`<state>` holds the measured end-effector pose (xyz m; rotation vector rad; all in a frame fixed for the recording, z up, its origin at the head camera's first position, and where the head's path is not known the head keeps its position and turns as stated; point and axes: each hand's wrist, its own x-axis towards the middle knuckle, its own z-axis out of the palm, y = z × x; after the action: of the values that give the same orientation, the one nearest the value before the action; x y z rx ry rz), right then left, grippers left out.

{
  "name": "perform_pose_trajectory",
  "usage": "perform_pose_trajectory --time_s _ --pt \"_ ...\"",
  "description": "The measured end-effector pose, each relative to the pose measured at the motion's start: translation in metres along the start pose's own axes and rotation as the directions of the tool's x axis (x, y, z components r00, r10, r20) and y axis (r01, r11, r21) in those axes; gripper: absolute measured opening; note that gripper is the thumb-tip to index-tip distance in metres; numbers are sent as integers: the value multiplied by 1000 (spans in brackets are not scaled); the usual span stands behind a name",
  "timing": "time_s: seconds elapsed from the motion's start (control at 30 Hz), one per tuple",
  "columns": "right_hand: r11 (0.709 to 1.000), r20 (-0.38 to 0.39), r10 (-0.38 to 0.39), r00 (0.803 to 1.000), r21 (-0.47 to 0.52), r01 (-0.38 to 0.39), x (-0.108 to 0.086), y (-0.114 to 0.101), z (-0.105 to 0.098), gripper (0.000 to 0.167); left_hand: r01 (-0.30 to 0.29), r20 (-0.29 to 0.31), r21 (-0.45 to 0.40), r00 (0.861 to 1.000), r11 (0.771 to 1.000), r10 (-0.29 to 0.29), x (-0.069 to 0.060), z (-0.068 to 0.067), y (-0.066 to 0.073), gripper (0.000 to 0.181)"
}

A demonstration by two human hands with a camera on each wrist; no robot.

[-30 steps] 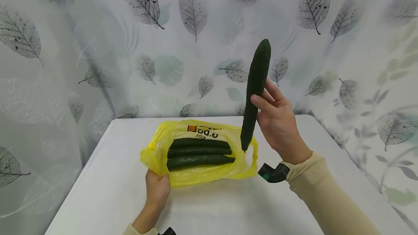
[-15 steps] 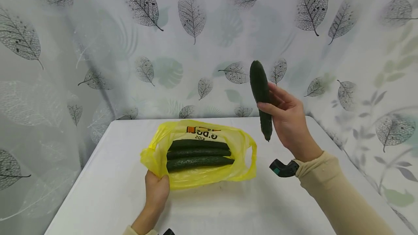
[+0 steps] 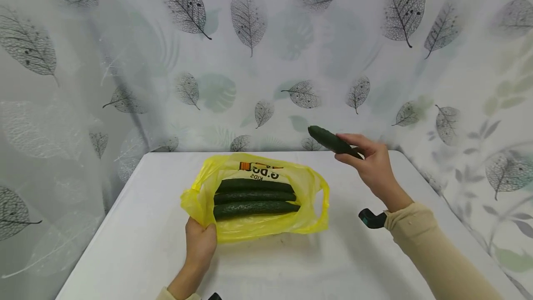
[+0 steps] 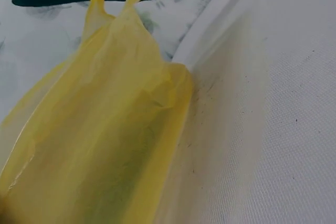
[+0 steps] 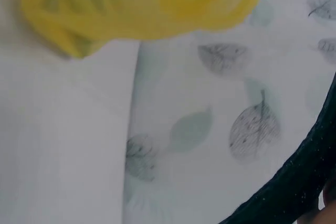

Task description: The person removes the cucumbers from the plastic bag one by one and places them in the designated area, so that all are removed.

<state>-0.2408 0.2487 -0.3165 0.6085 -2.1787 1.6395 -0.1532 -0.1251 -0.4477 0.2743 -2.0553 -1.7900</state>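
Slanting between right fingers (image 3: 355, 139): cucumber (image 3: 328, 140)

A yellow bag (image 3: 258, 229) holds three cucumbers (image 3: 255, 196); a fourth cucumber (image 3: 326, 140) tilts.

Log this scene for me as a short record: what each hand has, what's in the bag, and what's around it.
Left hand: grips the near left edge of the yellow bag
Right hand: holds a single cucumber between thumb and fingers, off to the right of the bag, apart from the table
Bag opening: faces the head camera; lettering looks reversed
Bag contents: three cucumbers visible, side by side
Surface: white table
Backdrop: leaf-print sheet
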Motion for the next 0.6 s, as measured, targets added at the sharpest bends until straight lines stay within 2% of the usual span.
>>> perform_pose_trajectory --time_s 0.2,0.37,0.47,0.6 --pt "981 51 56 997 -188 -45 -7 31 -17 46 52 25 5 998 999 -52 1 1 2 39" --pt "932 112 92 989 -358 -46 -11 57 -31 45 62 16 6 998 998 -62 2 0 2 42" --pt "907 154 117 981 -418 -43 -14 71 -39 46 61 11 -6 998 998 -61 3 0 3 43" --pt "885 187 182 965 -459 -78 -19 86 -47 46 69 5 -14 998 998 -69 4 0 2 43"
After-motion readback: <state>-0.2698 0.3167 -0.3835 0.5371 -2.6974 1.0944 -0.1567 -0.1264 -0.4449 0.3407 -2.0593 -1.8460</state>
